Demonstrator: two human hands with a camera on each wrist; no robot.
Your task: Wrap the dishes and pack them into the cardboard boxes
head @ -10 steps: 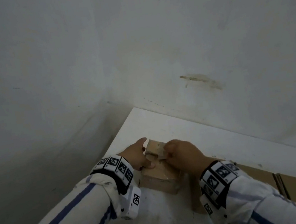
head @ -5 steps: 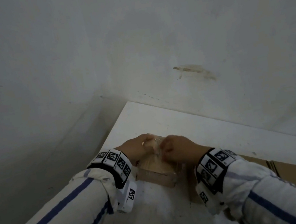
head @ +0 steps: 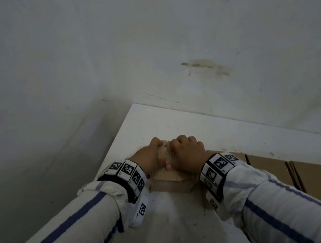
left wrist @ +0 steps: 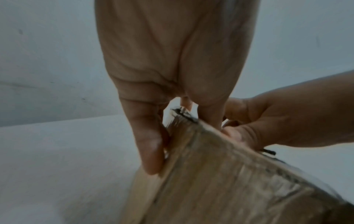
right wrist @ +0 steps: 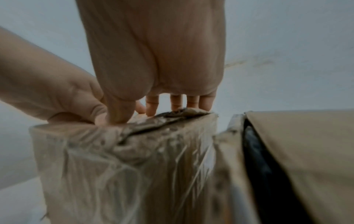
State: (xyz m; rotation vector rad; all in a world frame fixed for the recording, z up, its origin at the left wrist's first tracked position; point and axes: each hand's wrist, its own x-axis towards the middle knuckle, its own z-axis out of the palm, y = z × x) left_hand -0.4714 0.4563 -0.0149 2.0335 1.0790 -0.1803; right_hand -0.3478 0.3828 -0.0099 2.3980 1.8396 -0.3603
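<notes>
Both hands down on one small cardboard box (head: 169,179) at the near left corner of a white table (head: 208,128). Left hand (head: 147,158) clamped on the box's left side: thumb (left wrist: 151,151) pressed flat against the side wall, fingers hooked over the far top edge, cardboard between them. Right hand (head: 188,153) on the top of the same box, just to the right of the left hand and touching it; thumb tip (right wrist: 118,112) planted on the crumpled top, four fingers (right wrist: 177,103) curled down over the far edge (so closed on the box too, not merely resting). Under the right hand, wrinkled clear film (right wrist: 118,159) stretched over the box's near face, with a dark torn seam running across the top just beneath the fingers. Contents of the box not visible. To the right of the right wrist, flattened brown cardboard (head: 308,172) lying on the table, its nearest edge close beside the gripped box. Beyond the fingertips, bare table, then a white wall (head: 143,40) with a yellowish stain (head: 205,66) up and to the right. Striped white sleeves and tagged wristbands behind both hands.
</notes>
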